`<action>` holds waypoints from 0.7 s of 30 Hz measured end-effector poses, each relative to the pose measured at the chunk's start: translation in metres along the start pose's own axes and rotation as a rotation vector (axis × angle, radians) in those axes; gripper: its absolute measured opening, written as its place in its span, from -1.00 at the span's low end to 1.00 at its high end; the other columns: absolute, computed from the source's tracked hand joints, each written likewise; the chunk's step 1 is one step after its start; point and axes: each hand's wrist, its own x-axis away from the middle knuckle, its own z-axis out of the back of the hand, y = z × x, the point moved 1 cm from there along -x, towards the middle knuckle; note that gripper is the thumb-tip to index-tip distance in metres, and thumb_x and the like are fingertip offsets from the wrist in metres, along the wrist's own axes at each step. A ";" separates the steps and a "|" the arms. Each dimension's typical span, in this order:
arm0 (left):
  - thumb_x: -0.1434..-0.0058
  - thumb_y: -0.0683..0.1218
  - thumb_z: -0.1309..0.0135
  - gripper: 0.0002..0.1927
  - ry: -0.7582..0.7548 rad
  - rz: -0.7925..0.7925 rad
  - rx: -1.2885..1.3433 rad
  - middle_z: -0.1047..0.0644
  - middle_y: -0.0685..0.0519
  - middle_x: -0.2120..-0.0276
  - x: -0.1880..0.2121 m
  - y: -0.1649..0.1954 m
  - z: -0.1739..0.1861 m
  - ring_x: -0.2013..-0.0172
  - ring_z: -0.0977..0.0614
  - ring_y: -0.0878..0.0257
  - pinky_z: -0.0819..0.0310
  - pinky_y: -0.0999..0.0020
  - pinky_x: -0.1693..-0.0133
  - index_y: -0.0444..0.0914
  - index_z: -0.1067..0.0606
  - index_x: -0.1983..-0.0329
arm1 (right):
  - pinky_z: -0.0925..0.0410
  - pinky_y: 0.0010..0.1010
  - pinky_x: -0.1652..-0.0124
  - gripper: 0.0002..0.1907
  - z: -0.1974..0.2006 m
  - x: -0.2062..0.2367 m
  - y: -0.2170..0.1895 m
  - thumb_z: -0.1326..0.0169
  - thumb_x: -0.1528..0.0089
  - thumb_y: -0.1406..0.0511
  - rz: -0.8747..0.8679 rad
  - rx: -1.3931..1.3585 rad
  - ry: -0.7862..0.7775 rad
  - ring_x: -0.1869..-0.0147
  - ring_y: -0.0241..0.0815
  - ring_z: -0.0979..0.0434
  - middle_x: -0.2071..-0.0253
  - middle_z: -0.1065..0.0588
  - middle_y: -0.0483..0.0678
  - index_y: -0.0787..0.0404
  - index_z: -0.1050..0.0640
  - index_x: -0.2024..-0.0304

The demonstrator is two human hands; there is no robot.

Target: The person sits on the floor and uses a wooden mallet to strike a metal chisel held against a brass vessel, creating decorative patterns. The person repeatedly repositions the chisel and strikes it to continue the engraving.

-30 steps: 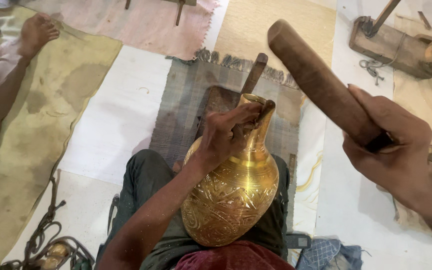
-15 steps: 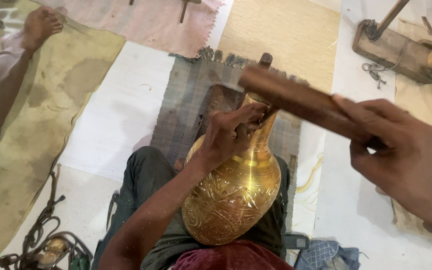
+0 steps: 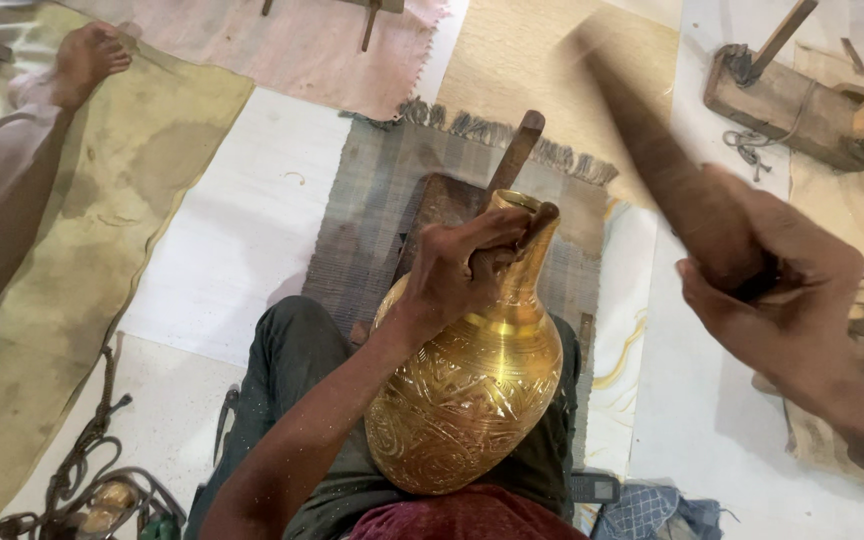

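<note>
The engraved, round-bellied golden brass vase (image 3: 467,385) rested on the person's lap. Above it, the dark wooden mallet (image 3: 667,175) had swung back up, clenched in the right hand (image 3: 787,300). The left hand (image 3: 457,275) pinched a small tool against the vase's neck.

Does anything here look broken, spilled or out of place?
Nothing looks damaged or spilled. The engraved golden brass vase rests tilted on the lap, gripped at the neck by the left hand. The right hand holds a blurred brown wooden club raised.

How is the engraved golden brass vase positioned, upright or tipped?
Tipped. The engraved golden brass vase rests on the lap, neck leaning away, left hand gripping it.
</note>
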 end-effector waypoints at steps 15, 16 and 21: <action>-0.25 -0.32 -0.03 -0.59 -0.037 0.028 0.054 -0.64 -0.09 -0.01 -0.004 0.006 0.006 0.08 -0.76 0.09 -0.76 0.33 0.04 -0.26 -0.49 -0.18 | -0.41 -0.39 0.30 -0.27 0.002 -0.001 -0.007 -0.23 -0.15 0.48 -0.013 0.030 0.052 0.30 -0.32 -0.53 0.13 -0.56 -0.08 0.00 -0.45 -0.37; -0.29 -0.31 -0.04 -0.64 -0.045 0.058 0.042 -0.66 -0.08 0.01 -0.005 0.006 0.005 0.14 -0.77 0.13 -0.76 0.37 0.12 -0.23 -0.52 -0.14 | -0.42 -0.36 0.37 -0.21 0.003 0.001 -0.003 -0.23 -0.06 0.51 -0.033 0.238 -0.056 0.38 -0.29 -0.53 0.14 -0.60 -0.07 -0.03 -0.48 -0.36; -0.44 -0.31 0.04 -0.69 -0.045 0.084 0.072 -0.69 -0.02 0.06 -0.009 0.007 0.003 0.17 -0.79 0.18 -0.80 0.41 0.15 -0.20 -0.53 -0.17 | -0.41 -0.42 0.46 -0.20 0.004 0.006 0.010 -0.16 -0.06 0.52 -0.115 0.002 -0.092 0.43 -0.29 -0.51 0.17 -0.60 -0.11 0.01 -0.45 -0.38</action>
